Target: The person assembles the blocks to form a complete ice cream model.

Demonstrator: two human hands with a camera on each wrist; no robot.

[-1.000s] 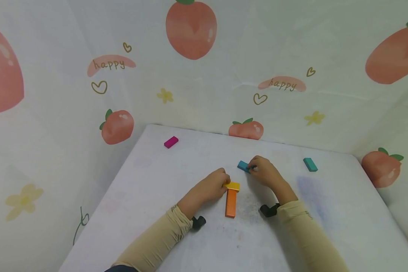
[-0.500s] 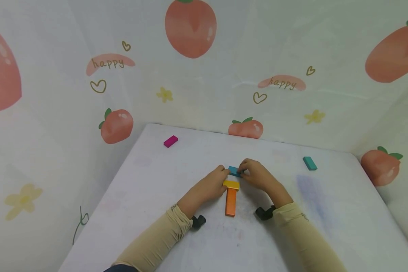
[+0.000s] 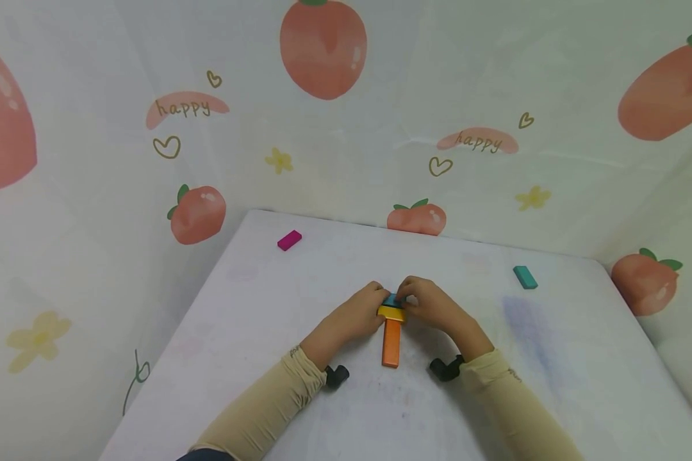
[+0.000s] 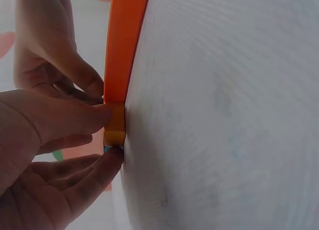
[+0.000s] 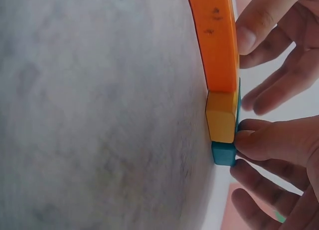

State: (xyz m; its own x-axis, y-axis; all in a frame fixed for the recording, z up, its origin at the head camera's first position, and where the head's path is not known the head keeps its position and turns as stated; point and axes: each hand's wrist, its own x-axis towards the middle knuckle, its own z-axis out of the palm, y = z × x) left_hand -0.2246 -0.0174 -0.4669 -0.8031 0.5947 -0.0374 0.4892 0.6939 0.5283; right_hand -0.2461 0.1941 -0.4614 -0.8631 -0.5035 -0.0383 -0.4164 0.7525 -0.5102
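An orange block (image 3: 391, 344) lies lengthwise on the white table, its far end meeting a crosswise yellow block (image 3: 392, 313). Directly behind the yellow one is a blue block (image 3: 391, 299), partly hidden by fingers. My left hand (image 3: 354, 315) grips the left end of the yellow block; the left wrist view shows its thumb on yellow (image 4: 115, 122) and a fingertip by the blue edge (image 4: 107, 149). From the right, my right hand (image 3: 435, 304) pinches the blue block. In the right wrist view the blue block (image 5: 224, 153) sits against the yellow block (image 5: 221, 116).
A magenta block (image 3: 289, 241) lies at the table's far left, and a teal block (image 3: 525, 277) at the right. A white cloth printed with peaches (image 3: 324, 51) hangs behind the table (image 3: 254, 390). Black wrist devices (image 3: 337, 377) sit under both sleeves.
My right hand has slid the blue block left and nearer, until it stands against the yellow block. The left hand stays at the yellow block; a finger now reaches the blue one.
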